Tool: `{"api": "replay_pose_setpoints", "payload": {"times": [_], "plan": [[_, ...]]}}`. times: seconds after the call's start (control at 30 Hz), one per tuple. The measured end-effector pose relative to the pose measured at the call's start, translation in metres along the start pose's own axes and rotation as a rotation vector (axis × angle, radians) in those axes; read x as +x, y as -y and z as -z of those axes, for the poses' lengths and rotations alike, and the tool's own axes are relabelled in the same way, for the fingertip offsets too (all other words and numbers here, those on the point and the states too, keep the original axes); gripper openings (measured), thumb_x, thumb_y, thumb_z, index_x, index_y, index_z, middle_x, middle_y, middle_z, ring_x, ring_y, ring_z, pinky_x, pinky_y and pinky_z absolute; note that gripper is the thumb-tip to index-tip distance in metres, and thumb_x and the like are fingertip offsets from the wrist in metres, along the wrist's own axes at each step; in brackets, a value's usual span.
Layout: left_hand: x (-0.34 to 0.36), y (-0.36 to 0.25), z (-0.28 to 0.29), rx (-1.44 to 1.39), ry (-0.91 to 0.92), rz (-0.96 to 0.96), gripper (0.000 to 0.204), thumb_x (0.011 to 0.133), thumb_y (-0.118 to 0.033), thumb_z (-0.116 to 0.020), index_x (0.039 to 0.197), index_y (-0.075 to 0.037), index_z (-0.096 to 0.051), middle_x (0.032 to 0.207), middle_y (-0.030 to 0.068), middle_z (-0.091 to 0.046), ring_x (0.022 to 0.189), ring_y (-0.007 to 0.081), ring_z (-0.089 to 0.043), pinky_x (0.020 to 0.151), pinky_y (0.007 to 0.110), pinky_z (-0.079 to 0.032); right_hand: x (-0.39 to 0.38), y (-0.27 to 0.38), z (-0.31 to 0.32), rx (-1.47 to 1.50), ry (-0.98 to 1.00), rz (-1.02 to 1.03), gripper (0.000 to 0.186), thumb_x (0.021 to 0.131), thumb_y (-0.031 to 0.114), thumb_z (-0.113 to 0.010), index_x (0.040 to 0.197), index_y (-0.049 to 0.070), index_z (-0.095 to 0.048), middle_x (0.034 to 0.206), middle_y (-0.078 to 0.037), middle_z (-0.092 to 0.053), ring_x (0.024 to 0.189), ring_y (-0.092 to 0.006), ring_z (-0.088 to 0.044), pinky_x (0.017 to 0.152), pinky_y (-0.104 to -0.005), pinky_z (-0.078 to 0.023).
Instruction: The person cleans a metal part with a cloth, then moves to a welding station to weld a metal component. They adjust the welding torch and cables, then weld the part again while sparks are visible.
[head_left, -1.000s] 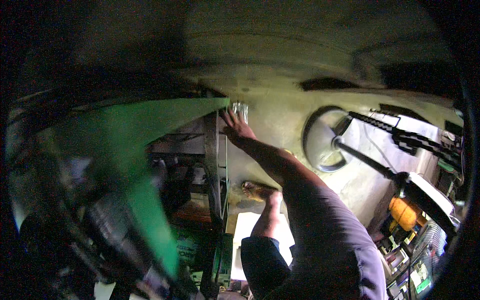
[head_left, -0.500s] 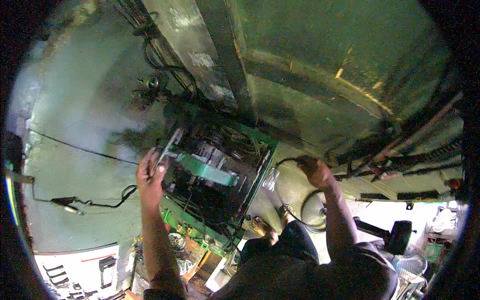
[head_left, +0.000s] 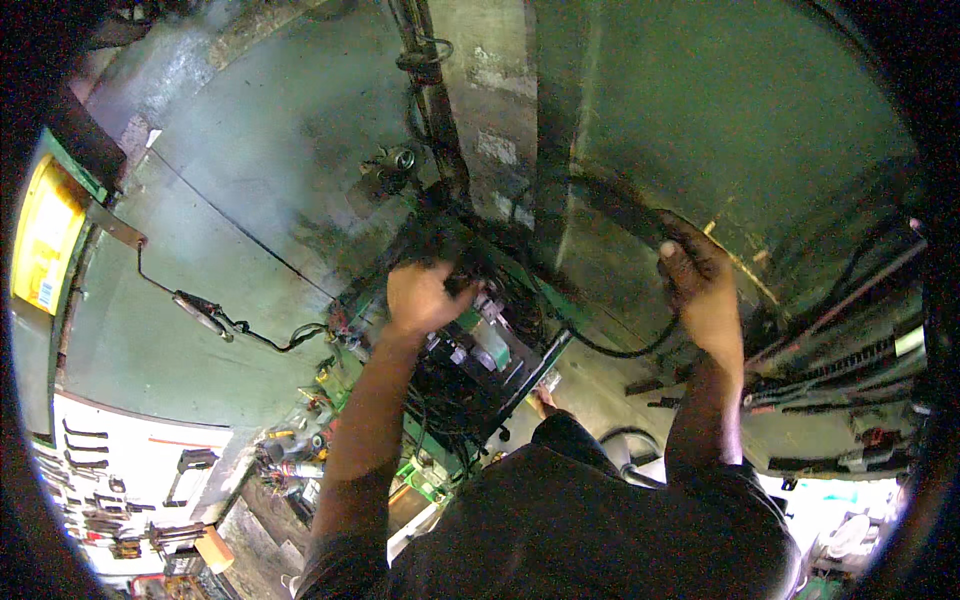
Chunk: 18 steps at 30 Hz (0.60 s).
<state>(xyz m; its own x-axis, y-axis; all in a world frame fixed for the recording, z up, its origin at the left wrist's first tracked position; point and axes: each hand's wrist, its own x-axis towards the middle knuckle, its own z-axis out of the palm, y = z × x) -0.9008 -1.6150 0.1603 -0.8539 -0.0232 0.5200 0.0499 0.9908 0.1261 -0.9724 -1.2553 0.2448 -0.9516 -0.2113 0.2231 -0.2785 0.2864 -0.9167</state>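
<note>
Curled over the dark upper part of a machine (head_left: 505, 375) with a green frame, my left hand (head_left: 425, 297) has its fingers bent and its thumb reaching right. What it grips is hidden by the hand and the shadow. Beside that thumb sit pale metal parts and a green block (head_left: 490, 345). My right hand (head_left: 700, 285) is raised at the right in front of the green wall, closed around a black cable (head_left: 630, 352). That cable sags in a loop from the machine's top edge up to the hand.
A clamp on a wire (head_left: 203, 314) hangs on the green panel (head_left: 230, 370) at left. Dark pipes (head_left: 430, 110) run down from the top to the machine. Tools hang on a white board (head_left: 125, 465) at lower left. Metal bars (head_left: 830, 300) lie along the right.
My left hand has moved right, onto the machine; the flat metal bar it held is out of sight. My right hand has risen with the black cable. The view has turned and shifted.
</note>
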Motion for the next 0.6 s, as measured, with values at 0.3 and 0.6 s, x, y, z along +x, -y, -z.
{"api": "replay_pose_setpoints", "payload": {"times": [0.3,0.6], "plan": [[-0.036,0.011,-0.033,-0.231,-0.087,0.049,0.043,0.059,-0.037,-0.089,0.084,-0.008,-0.069,0.104,0.0118,-0.069,0.104,0.0392,-0.059,0.108,0.058,-0.037,0.104,-0.11,-0.133,-0.074,0.146,0.132,0.039,0.104,0.024,-0.061,0.138,0.006,-0.062,0.117,-0.011,-0.071,0.103,-0.0223,-0.065,0.093,-0.0379,-0.052],[-0.037,-0.028,-0.021,-0.542,-0.165,0.651,0.093,0.073,-0.018,-0.082,0.151,-0.003,-0.035,0.155,0.0223,-0.041,0.143,0.0377,-0.043,0.123,0.05,-0.026,0.112,-0.207,-0.242,-0.124,0.459,-0.006,0.041,0.105,0.021,-0.058,0.142,0.003,-0.056,0.133,-0.026,-0.065,0.122,-0.0421,-0.064,0.104,-0.0458,-0.05]]}}
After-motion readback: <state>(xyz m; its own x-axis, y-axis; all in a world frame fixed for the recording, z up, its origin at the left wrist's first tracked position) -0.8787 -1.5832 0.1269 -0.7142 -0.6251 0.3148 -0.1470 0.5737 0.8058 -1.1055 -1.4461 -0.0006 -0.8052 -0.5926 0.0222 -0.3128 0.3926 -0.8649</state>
